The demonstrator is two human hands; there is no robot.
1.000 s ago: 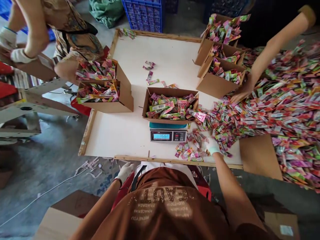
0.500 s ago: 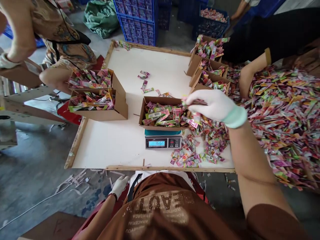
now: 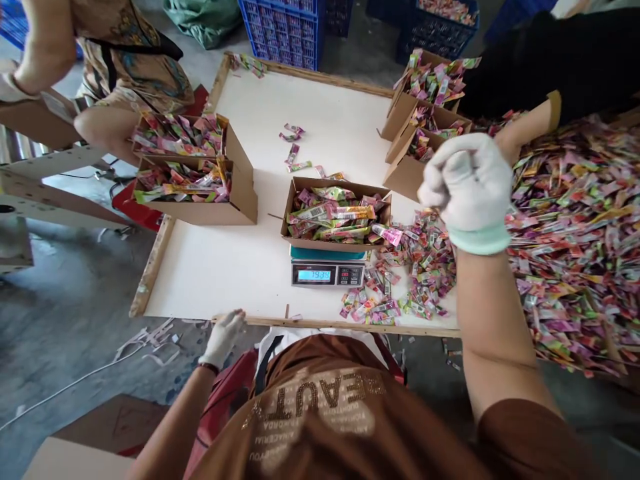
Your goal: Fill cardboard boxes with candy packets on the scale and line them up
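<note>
Left hand [image 3: 223, 340]: gloved, at the near edge of the table [image 3: 200, 280], fingers loosely straightened and holding nothing; whether they touch the edge I cannot tell.
Scale [image 3: 327, 275]: ahead and to the right of the left fingers, its display lit, the last digits hard to read.
Loose packets [image 3: 430, 267]: strewn over the table below the right fingers and to the right of the scale.
Box on the scale [image 3: 333, 241]: left of the right fingers and well apart from them, filled with packets, one of which [image 3: 386, 235] pokes over its right rim.
Right hand [image 3: 470, 180]: gloved, raised over the table, fingers curled into a fist; whether anything is inside I cannot tell.
Heap of packets [image 3: 575, 213]: spread wide to the right of the right fingers.
Two filled boxes [image 3: 220, 210]: beyond the left fingers, side by side.
Three filled boxes [image 3: 405, 170]: just past the right fingers, the nearest partly hidden by that hand.
Co-worker's arm [image 3: 530, 127]: behind the right fingers, its hand hidden.
Blue crates [image 3: 283, 33]: farthest off, past the table.
</note>
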